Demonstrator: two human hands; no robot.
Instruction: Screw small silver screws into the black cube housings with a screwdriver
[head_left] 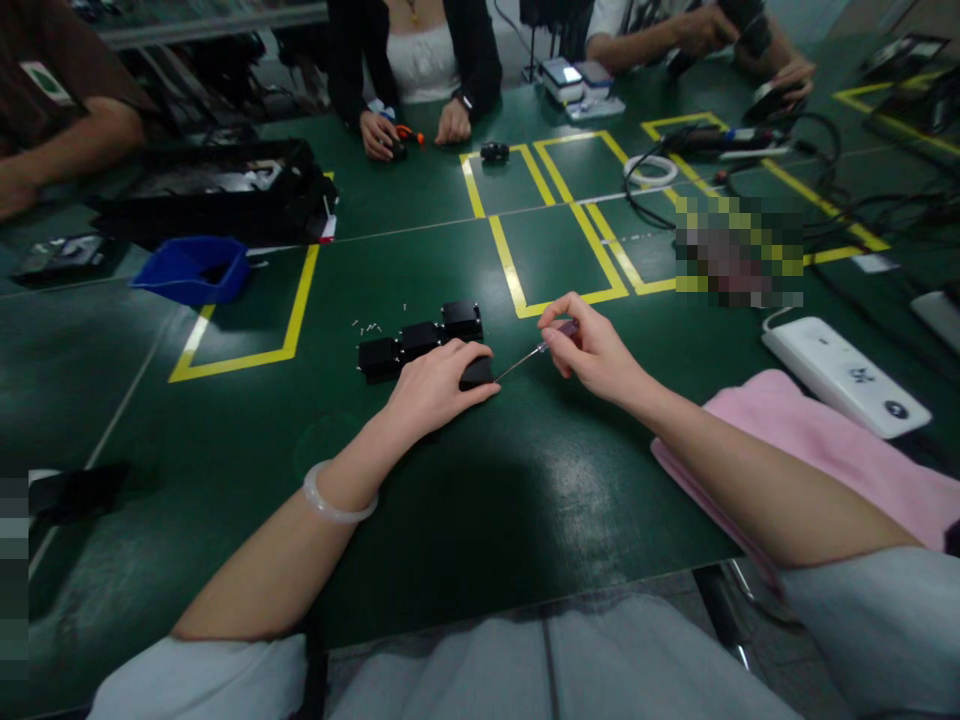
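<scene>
Screwdriver [541, 347], pinched by the right hand [591, 350], reaches the right edge of the black block [475, 374]; the left hand [435, 386] pinches this block; nearer, green table [480, 520] lies open.

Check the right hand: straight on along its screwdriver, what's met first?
Likely the black block held by the left hand: the screwdriver in the right hand points at its right end. The left thumb lies close beside that line; depth is unclear, so contact can't be judged.
</scene>
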